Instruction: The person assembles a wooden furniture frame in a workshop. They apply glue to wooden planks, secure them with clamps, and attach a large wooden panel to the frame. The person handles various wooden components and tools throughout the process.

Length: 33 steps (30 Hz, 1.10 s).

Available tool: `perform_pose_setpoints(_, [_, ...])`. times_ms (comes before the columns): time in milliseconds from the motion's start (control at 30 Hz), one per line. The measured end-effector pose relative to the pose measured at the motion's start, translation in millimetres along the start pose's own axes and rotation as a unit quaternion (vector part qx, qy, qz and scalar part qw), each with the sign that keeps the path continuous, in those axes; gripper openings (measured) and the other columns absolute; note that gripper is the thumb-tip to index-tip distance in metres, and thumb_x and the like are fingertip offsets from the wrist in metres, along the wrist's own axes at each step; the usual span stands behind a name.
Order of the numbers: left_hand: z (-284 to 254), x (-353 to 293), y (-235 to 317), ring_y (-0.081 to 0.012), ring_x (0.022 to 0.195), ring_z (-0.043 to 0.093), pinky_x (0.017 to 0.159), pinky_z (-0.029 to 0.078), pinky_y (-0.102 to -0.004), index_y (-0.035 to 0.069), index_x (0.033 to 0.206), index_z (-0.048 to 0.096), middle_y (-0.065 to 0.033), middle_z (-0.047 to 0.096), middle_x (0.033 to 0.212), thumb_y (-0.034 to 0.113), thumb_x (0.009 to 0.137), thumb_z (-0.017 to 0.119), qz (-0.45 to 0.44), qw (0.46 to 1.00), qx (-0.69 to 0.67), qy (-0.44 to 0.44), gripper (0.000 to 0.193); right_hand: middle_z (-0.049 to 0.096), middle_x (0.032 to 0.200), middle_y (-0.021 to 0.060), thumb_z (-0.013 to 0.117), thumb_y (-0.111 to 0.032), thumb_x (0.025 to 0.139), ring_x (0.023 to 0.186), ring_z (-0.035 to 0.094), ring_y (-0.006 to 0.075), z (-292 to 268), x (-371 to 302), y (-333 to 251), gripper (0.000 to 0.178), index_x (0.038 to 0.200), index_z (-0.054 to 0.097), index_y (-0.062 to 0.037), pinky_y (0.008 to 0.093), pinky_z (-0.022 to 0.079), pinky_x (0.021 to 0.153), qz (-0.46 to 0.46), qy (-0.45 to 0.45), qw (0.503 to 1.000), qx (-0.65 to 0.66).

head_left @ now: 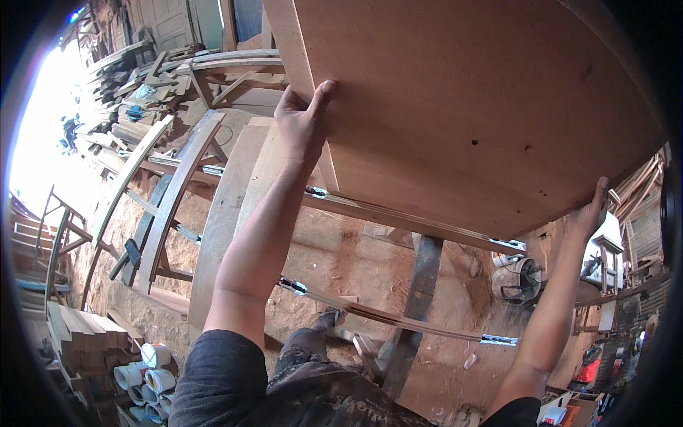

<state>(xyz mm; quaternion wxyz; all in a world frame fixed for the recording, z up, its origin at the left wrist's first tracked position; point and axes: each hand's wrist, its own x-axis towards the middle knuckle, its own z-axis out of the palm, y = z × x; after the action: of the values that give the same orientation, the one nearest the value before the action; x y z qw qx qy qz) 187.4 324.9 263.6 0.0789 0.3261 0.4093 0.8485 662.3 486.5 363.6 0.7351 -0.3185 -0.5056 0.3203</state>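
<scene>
A large brown wooden panel [462,107] with a lighter strip along its left side fills the upper right, raised in front of me. My left hand [304,117] is closed on the panel's left edge, with the thumb across its face. At the lower right corner, my right hand [592,206] grips the edge, its far fingers hidden behind the board. Below the panel runs a wooden rail [405,217] carrying a metal drawer slide. Closer to my body, a second slide rail [384,313] crosses between the frame's sides. Wide planks [228,213] lie beside my left forearm.
Curved wooden frame pieces [178,192] stand at left, with a hammer [128,256] on one. Stacked boards [78,327] and white containers [148,373] sit lower left. A dark beam [416,306] crosses beneath the rails. A bucket [516,280] stands right, and scrap wood [135,99] is piled far left.
</scene>
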Motion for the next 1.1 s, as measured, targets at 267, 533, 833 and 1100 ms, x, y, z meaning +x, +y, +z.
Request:
perform_pose_setpoints(267, [-2.8,1.0,-5.2,-0.0090,0.081,0.065,0.073,0.051,-0.0253,-0.001,0.102,0.070,-0.0045,0.073,0.090,0.029,0.086,0.084,-0.013,1.000,0.021,0.006,0.037,0.047,0.145,0.0213,0.073,-0.049,0.089,0.135,0.046,0.0357,0.7,6.0,22.4,0.083,0.146,0.042,0.0026,0.0506,0.041,0.113,0.014,-0.036,0.999,-0.021])
perform_pose_setpoints(533, [-4.4,0.1,-18.3,-0.0091,0.077,0.064,0.069,0.051,-0.0246,0.000,0.102,0.070,-0.0035,0.072,0.090,0.027,0.088,0.082,-0.022,0.999,0.029,0.014,0.032,0.049,0.147,0.0137,0.079,-0.042,0.087,0.133,0.049,0.0316,11.6,13.3,29.5,0.083,0.147,0.043,0.0008,0.0479,0.045,0.110,0.044,-0.024,0.999,0.018])
perform_pose_setpoints(833, [2.3,1.2,-44.2,-0.0085,0.047,0.050,0.039,0.040,-0.0272,0.012,0.076,0.045,-0.0007,0.054,0.059,0.021,0.096,0.073,0.010,0.999,0.031,-0.018,0.035,0.064,0.125,0.0100,0.077,-0.042,0.089,0.120,0.057,0.0238,-9.1,24.6,72.7,0.063,0.132,0.056,0.0004,0.0379,0.047,0.102,0.063,0.034,0.996,-0.046])
perform_pose_setpoints(1100, [15.0,-5.3,-53.5,-0.0091,0.080,0.061,0.071,0.049,-0.0243,0.001,0.108,0.064,-0.0022,0.068,0.092,0.023,0.097,0.072,0.039,0.993,0.106,-0.038,0.026,0.059,0.134,0.0134,0.077,-0.050,0.087,0.123,0.055,0.0258,-37.2,20.3,101.7,0.076,0.136,0.053,0.0042,0.0367,0.038,0.110,0.070,0.010,0.997,-0.008])
